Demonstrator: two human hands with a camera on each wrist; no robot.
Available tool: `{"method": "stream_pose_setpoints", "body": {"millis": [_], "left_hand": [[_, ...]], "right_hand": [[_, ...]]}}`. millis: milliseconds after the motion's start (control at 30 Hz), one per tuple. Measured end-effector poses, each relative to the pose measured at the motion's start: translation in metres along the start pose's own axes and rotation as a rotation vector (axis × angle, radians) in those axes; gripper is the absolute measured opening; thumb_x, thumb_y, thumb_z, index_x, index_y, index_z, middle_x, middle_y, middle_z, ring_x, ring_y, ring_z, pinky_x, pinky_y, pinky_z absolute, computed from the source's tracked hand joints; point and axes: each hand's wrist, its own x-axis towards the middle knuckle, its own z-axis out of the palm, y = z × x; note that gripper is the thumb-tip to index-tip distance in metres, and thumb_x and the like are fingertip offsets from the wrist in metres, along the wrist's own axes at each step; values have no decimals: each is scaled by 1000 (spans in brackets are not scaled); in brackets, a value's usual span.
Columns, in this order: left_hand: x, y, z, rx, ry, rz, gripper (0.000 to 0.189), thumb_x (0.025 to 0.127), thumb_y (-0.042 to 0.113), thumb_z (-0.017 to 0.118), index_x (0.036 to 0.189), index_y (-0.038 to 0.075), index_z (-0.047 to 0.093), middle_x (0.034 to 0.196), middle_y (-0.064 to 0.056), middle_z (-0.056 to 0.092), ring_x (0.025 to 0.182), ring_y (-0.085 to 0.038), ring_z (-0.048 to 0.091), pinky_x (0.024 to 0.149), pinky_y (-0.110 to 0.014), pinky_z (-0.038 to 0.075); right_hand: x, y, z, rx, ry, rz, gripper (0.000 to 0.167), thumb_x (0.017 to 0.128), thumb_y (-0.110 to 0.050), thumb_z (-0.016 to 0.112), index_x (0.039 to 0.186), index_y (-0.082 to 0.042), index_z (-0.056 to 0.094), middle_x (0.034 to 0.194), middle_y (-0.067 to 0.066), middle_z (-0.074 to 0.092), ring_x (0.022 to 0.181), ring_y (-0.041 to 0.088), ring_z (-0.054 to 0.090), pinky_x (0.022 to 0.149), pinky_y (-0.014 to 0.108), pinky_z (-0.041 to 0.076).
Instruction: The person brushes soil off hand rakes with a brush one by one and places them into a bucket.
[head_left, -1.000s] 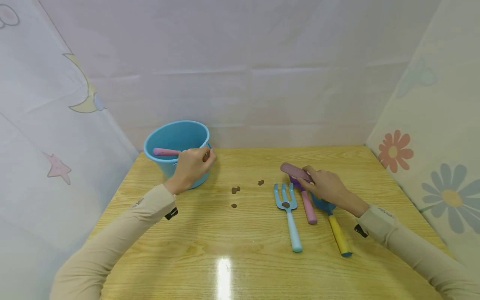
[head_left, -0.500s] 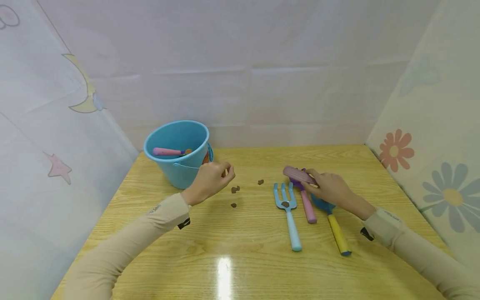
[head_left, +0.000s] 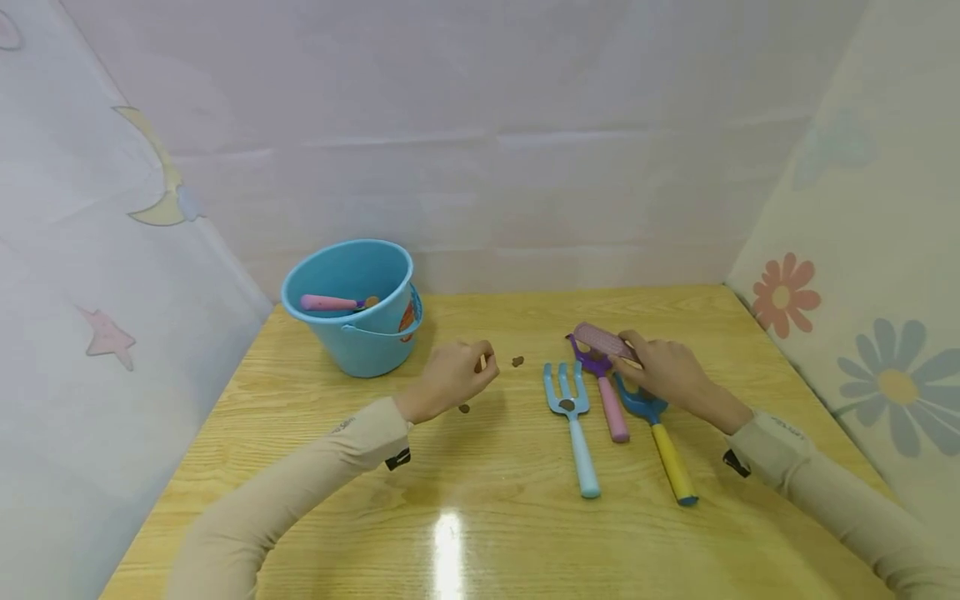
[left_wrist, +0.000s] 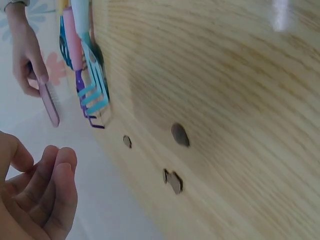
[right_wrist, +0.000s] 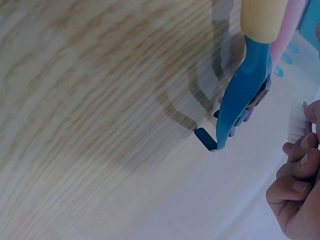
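Observation:
My left hand (head_left: pixel 448 379) hovers over the table with its fingers loosely curled. A gap shows between thumb and fingertips in the left wrist view, and nothing is held. Close by lie small brown flakes (left_wrist: pixel 180 135), like bits of soil. My right hand (head_left: pixel 670 371) grips a mauve brush (head_left: pixel 600 337), its white bristles (right_wrist: pixel 297 122) visible in the right wrist view. Below the brush lie a purple hand rake (head_left: pixel 612 408) with a pink handle and a blue rake (head_left: pixel 673 462) with a yellow handle. A light blue hand fork (head_left: pixel 581 458) bears one brown flake (head_left: pixel 567 405).
At the left back of the wooden table (head_left: pixel 360 533) stands a blue bucket (head_left: pixel 363 350), its handle hanging down. Inside it rests a tool with a pink handle (head_left: pixel 328 303). A pale curtain (head_left: pixel 480 167) closes off the back and sides.
My left hand has left the bucket's rim and moved right and toward me, over the brown flakes. My right hand has shifted slightly with the brush, uncovering more of the rakes.

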Motion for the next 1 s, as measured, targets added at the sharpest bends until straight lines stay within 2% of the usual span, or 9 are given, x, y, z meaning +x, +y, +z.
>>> {"method": "stream_pose_setpoints", "body": {"millis": [133,267,400,533,700,867,1000], "left_hand": [[0,7,11,-57,-84,-49,15,98,17,56,97,8,68,65,6,62,46,0,48,45,-19,41],[-2,16,22,-136,-194,-130,13,97,17,56,96,8,67,65,5,60,46,-4,49,44,-20,40],[-4,24,32,-318,-313,-217,13,101,16,53,98,8,63,64,0,62,47,-12,58,44,-21,45],[-6,34,39,-495,-404,-284,13,102,17,51,97,9,61,68,-8,66,52,-21,64,45,-24,48],[-5,45,47,-595,-476,-327,14,101,16,53,96,7,61,71,-10,69,54,-21,66,48,-26,53],[-3,54,54,-695,-491,-374,21,102,19,53,98,1,63,70,-11,70,52,-20,66,51,-31,56],[-3,62,62,-796,-521,-408,28,103,20,52,96,-4,63,69,-12,70,51,-20,66,52,-32,57]], "right_hand": [[1,1,0,-5,-3,-3,45,96,-31,66,121,5,57,50,-6,37,41,8,32,39,24,25],[1,1,1,-7,-9,3,45,96,-31,65,121,5,57,49,-6,37,41,7,31,38,24,24],[2,-1,0,-3,-21,15,46,97,-33,64,122,5,57,50,-6,37,41,8,32,38,24,25],[3,-3,1,2,-37,19,46,98,-34,62,124,4,56,50,-5,38,42,8,33,39,25,26],[5,-7,4,-11,-38,-8,45,98,-35,62,124,2,57,50,-7,36,41,7,31,38,23,25],[8,-9,4,-15,9,-32,44,97,-32,64,123,2,58,50,-7,36,40,6,30,38,23,24],[9,-10,3,-17,-2,-15,44,96,-33,64,122,2,58,50,-7,36,41,6,30,38,23,24]]}}
